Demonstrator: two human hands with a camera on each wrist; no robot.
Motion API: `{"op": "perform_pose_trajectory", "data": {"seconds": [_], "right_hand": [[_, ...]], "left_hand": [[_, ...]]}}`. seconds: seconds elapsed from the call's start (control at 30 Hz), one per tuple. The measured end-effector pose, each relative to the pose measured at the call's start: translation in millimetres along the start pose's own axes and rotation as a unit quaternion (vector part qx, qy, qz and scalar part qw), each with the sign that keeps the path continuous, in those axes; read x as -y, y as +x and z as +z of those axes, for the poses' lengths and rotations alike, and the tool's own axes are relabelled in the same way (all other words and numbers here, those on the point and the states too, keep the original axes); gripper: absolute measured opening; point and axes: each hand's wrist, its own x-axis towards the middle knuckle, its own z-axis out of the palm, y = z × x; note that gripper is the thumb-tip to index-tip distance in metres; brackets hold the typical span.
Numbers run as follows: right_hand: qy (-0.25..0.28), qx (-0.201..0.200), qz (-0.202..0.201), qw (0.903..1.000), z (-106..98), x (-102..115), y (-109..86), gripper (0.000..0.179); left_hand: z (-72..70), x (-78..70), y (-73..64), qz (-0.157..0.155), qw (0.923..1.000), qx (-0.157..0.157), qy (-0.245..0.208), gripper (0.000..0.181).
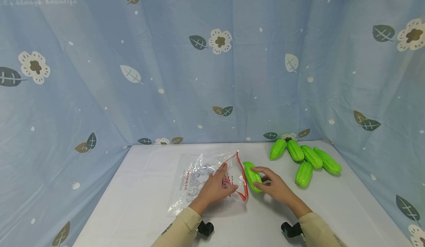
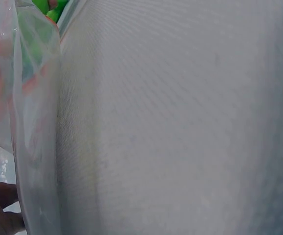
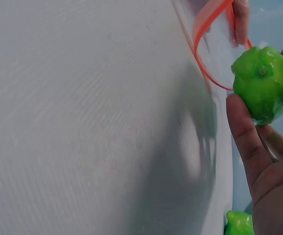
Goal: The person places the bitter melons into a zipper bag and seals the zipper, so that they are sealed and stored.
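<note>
My right hand (image 1: 277, 188) grips a bright green, ridged bitter melon (image 1: 251, 175) between thumb and fingers, just right of a clear zip bag (image 1: 196, 199). The bag lies flat, its red-edged mouth (image 1: 245, 180) spread and facing the melon. On the bag by that mouth is my left hand (image 1: 216, 188), thumb and fingers apart, touching the plastic. In the right wrist view the melon's blunt end (image 3: 261, 88) shows beside the red edge (image 3: 200, 36). The left wrist view shows only part of the left hand's fingers (image 2: 4, 196) beside the plastic.
Several more green bitter melons (image 1: 303, 175) lie in a group at the back right of the white table (image 1: 132, 195). A blue patterned curtain (image 1: 186, 92) surrounds the table's back and sides. Black wrist devices (image 1: 206, 228) sit under both forearms.
</note>
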Motion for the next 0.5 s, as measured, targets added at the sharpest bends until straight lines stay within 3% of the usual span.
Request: {"op": "perform_pose_trajectory", "data": {"seconds": [0.27, 0.5], "right_hand": [[0.006, 0.026, -0.027, 0.9993, 6.7, -2.1, 5.2, 0.049], [-0.011, 0.030, -0.010, 0.9994, 13.1, -4.2, 8.3, 0.051]], "left_hand": [[0.0, 0.0, 0.5, 0.001, 1.0000, -0.002, -0.004, 0.095], [-1.9, -1.7, 0.3, 0.001, 1.0000, 0.001, -0.004, 0.095]]}}
